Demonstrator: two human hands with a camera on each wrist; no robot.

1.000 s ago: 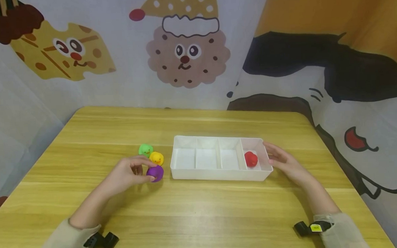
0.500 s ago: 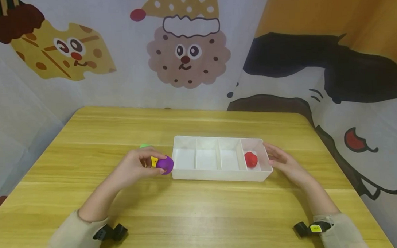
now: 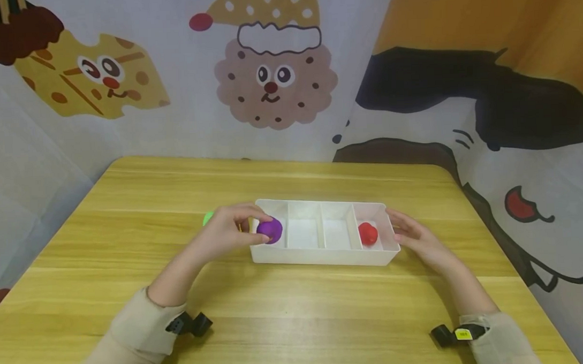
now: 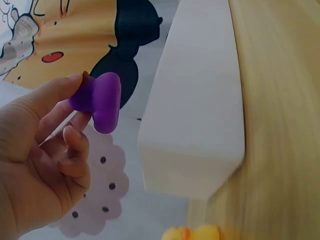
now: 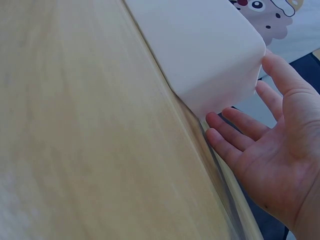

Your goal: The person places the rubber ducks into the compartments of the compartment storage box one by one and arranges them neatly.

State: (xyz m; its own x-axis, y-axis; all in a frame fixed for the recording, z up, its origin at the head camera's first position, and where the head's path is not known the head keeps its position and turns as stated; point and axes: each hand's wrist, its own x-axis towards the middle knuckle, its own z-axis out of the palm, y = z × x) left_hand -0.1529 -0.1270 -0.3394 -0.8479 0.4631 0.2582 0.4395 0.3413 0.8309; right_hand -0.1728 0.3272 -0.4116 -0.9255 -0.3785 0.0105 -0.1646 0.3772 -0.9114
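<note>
My left hand (image 3: 224, 233) pinches a purple toy duck (image 3: 272, 231) between thumb and fingers. It holds the duck over the leftmost compartment of a white divided box (image 3: 318, 257). In the left wrist view the purple duck (image 4: 106, 102) is raised beside the box's outer wall (image 4: 195, 90). A red toy duck (image 3: 368, 234) sits in the rightmost compartment. At the box's right end is my right hand (image 3: 421, 242), its spread fingers touching the end wall. The right wrist view shows the thumb at the rim and loosely extended fingers (image 5: 225, 142) by the lower corner.
A green toy duck (image 3: 207, 218) peeks out behind my left hand on the wooden table (image 3: 296, 316). A yellow toy duck (image 4: 192, 233) shows at the bottom of the left wrist view, near the box's end. Behind the table hangs a cartoon-printed cloth (image 3: 174, 132).
My left hand has carried the purple duck right and up, from beside the yellow and green ducks to over the box's left compartment. My right hand and the box have stayed put.
</note>
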